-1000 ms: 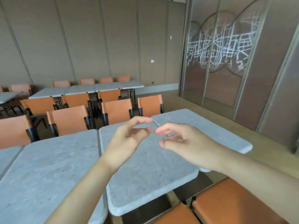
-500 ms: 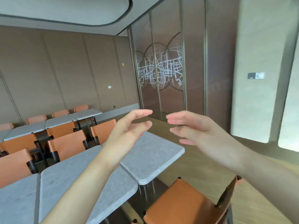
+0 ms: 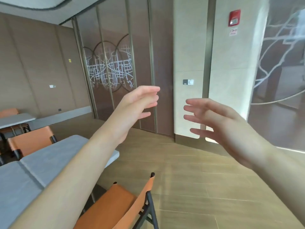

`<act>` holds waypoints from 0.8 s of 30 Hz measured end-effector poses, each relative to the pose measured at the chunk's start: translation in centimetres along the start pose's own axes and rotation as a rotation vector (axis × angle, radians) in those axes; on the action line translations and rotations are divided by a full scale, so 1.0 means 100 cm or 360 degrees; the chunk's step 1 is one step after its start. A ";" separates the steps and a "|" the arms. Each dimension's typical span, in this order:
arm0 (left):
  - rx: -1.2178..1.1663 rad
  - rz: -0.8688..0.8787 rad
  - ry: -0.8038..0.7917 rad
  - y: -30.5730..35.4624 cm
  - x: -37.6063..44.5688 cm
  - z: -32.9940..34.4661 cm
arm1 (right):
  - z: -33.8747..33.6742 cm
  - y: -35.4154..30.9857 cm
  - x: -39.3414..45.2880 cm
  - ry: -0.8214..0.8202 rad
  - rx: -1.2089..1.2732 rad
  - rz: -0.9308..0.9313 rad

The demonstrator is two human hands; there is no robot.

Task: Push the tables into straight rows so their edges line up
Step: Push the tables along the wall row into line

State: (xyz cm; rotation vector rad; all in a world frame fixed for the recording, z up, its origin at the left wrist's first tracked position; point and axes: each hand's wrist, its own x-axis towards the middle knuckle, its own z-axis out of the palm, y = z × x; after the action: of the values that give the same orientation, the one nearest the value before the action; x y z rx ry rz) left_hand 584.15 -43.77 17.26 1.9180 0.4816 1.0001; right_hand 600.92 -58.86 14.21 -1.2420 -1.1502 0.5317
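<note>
At the bottom of the view an orange chair [image 3: 118,207] is seen from behind and above, its black frame standing on the wooden floor [image 3: 198,179]. Just to its left two grey stone-look tables are set side by side: the nearer tabletop [image 3: 14,187] fills the lower left corner, and the end tabletop [image 3: 54,156] lies just beyond it, a narrow seam showing between them; their near edges are hidden under the left forearm, so whether they line up cannot be told.

Both arms are stretched forward above this furniture, and neither hand touches anything. The left hand [image 3: 137,104] is raised in the air with fingers straight and close together, pointing right; the right hand [image 3: 212,118] is held opposite it with fingers spread and relaxed, pointing left. The hands are kept apart — a clear gap shows between the fingertips — and nothing is held in either.

Behind the tables another orange chair [image 3: 31,142] is tucked against the far edge, and further left a second row is glimpsed: a grey tabletop [image 3: 14,119] with an orange chair back [image 3: 8,111] beyond it.

Farthest away, brown wall panels [image 3: 33,71] are met by a glass partition [image 3: 109,71] patterned with white lines in overlapping circles. To the right a pale column [image 3: 231,63] carries a small wall control [image 3: 188,82] and, high up, a red alarm box [image 3: 234,17].
</note>
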 end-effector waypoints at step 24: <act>-0.0314 0.0147 -0.0281 -0.128 0.384 0.203 | -0.228 0.119 0.299 0.0307 -0.0235 -0.0070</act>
State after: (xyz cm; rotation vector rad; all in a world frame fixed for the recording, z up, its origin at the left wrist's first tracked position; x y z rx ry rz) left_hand 624.05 -22.49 18.20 1.8426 0.1869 0.8918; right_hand 635.72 -40.44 16.85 -1.3603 -1.0649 0.2909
